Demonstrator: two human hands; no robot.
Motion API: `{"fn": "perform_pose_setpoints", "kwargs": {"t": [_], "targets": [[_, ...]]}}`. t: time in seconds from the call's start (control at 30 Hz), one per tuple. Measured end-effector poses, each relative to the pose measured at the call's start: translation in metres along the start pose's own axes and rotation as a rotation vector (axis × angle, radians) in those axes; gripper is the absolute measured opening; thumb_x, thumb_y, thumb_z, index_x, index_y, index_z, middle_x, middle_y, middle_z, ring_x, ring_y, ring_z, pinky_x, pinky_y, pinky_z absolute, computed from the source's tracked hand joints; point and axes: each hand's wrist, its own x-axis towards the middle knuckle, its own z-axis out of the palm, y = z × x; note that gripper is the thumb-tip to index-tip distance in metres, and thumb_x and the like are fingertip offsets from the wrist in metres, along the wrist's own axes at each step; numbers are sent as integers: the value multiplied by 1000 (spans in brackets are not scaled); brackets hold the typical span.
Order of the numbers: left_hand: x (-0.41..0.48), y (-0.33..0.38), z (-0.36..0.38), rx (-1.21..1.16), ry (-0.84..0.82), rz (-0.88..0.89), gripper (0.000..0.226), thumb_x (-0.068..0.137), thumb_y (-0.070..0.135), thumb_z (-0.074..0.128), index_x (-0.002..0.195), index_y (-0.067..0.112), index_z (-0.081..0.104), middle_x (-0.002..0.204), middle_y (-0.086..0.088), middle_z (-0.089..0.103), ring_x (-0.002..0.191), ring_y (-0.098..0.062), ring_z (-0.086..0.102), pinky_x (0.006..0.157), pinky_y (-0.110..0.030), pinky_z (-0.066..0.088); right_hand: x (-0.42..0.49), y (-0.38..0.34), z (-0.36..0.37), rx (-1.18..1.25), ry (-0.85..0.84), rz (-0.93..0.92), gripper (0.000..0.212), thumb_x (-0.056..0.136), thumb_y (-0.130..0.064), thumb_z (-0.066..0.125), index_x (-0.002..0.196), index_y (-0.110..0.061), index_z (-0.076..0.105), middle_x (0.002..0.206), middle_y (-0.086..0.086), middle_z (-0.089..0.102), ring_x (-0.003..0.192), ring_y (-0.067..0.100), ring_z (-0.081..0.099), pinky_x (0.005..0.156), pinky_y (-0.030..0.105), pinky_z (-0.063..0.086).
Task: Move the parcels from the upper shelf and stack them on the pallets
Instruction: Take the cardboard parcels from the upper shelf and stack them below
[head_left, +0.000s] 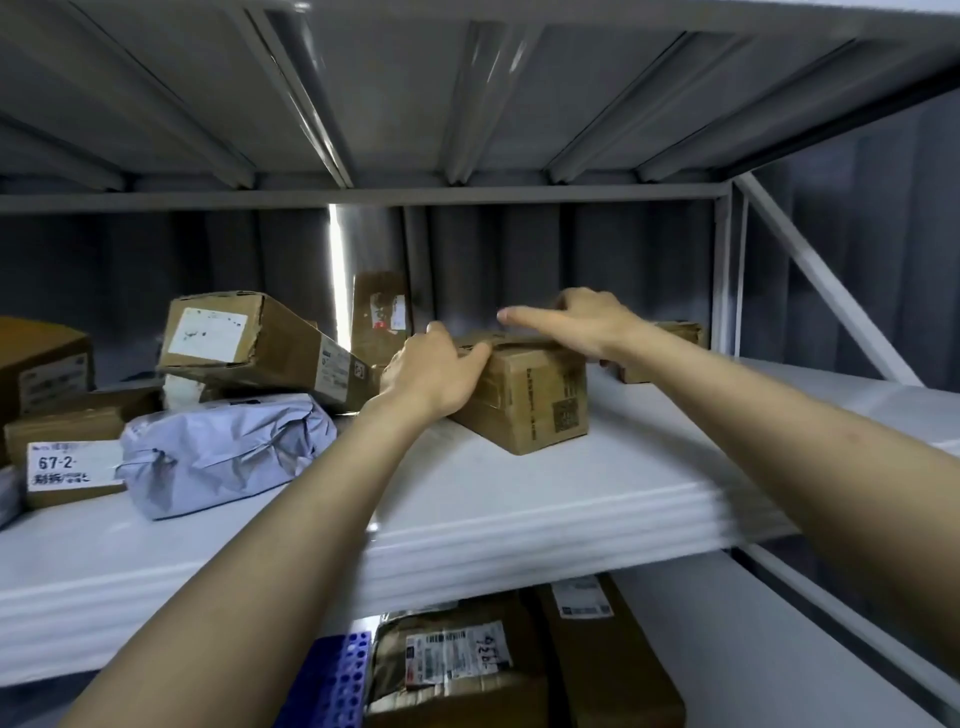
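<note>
**Upper Shelf: 2 Hands on 1 Cardboard Box**

At the far left of the upper shelf (467, 519) stands a brown carton (41, 364), cut off by the frame edge. In front of it lies a flat labelled box (67, 457) whose white sticker reads "67-2-". Just to its right, a grey poly-bag parcel (223, 452) lies crumpled and touches the labelled box. Above and behind the bag, a long tilted box (260, 343) rests at an angle on the parcels beneath it, with a white label on its near end. Behind it, an upright box (379, 312) stands near the back wall.

The left hand (436, 374) grips the left end of the cardboard box (535, 400), with its fingers curved over the top left edge. This cardboard box sits flat on the upper shelf, near the middle, apart from the pile on the left, with 1 corner turned toward the camera. The right hand (582, 322) holds the box's far top edge, fingers curled down behind it and the thumb stretched out to the left.

Behind the right forearm, a small box (670, 338) sits near the shelf's rear right post.

Below the upper shelf, 2 taped parcels (457, 665) lie beside a blue perforated rack (337, 680).
</note>
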Motion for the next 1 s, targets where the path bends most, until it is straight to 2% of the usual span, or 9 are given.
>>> {"fn": "perform_pose_setpoints", "kwargs": {"t": [0.13, 0.27, 0.37, 0.47, 0.6, 0.73, 0.83, 0.93, 1.0], "targets": [[-20, 5, -4, -251, -163, -82, 52, 92, 57, 36, 108, 15, 61, 107, -8, 64, 94, -30, 63, 79, -39, 57, -14, 0, 0, 274, -35, 124, 72, 78, -75, 50, 115, -12, 50, 106, 9, 62, 88, 27, 64, 75, 41, 57], [-43, 11, -7, -313, -246, -80, 53, 99, 55, 25, 121, 20, 58, 111, -10, 64, 92, -28, 65, 72, -33, 54, -25, 4, 11, 371, -68, 142, 53, 85, -57, 57, 109, -10, 49, 98, 7, 63, 89, 27, 64, 77, 44, 58], [-58, 11, -13, -345, -256, -91, 61, 98, 58, 22, 130, 20, 57, 120, -10, 62, 103, -28, 60, 82, -33, 50, -37, 7, 16, 466, -7, 125, 47, 85, -50, 61, 107, -11, 49, 90, 3, 61, 90, 25, 63, 69, 38, 57], [-72, 11, -18, -416, -282, -104, 65, 96, 63, 23, 123, 18, 61, 115, -8, 63, 102, -25, 59, 91, -37, 51, -51, 8, 23, 592, 55, 98, 50, 77, -54, 64, 99, -10, 61, 95, 8, 68, 90, 25, 66, 62, 34, 56], [-95, 15, -22, -511, -230, -146, 79, 88, 73, 25, 125, 13, 60, 117, -8, 64, 103, -24, 60, 97, -40, 49, -75, 2, 32, 730, 213, 46, 46, 63, -65, 64, 73, -20, 72, 82, -1, 73, 87, 19, 68, 83, 42, 56], [-118, 16, -26, -645, -112, -178, 83, 86, 75, 25, 133, 13, 54, 127, -4, 60, 116, -23, 56, 98, -29, 40, -109, -10, 38, 944, 298, -59, 33, 79, -53, 65, 82, -22, 76, 83, -7, 73, 86, 9, 67, 80, 28, 54], [-138, 12, -31, -841, -50, -190, 104, 59, 88, 27, 134, 20, 52, 125, -2, 63, 112, -21, 60, 99, -38, 47, -142, -18, 40, 1060, 352, -165, 26, 93, -35, 58, 83, -18, 75, 78, -6, 69, 75, 1, 62, 69, 18, 49], [-151, 4, -35, -970, 19, -202, 94, 55, 82, 35, 129, 28, 53, 119, 0, 65, 107, -22, 63, 93, -46, 52, -172, -25, 44, 1184, 401, -199, 23, 97, -23, 53, 97, -13, 74, 90, -3, 72, 83, 0, 65, 69, 16, 51], [-161, -2, -43, -1021, 63, -213, 79, 60, 72, 42, 125, 29, 57, 117, 2, 66, 107, -19, 63, 93, -44, 51, -188, -28, 48, 1219, 412, -225, 25, 97, -18, 51, 103, -7, 73, 101, 6, 72, 93, 8, 67, 75, 20, 53]]}}
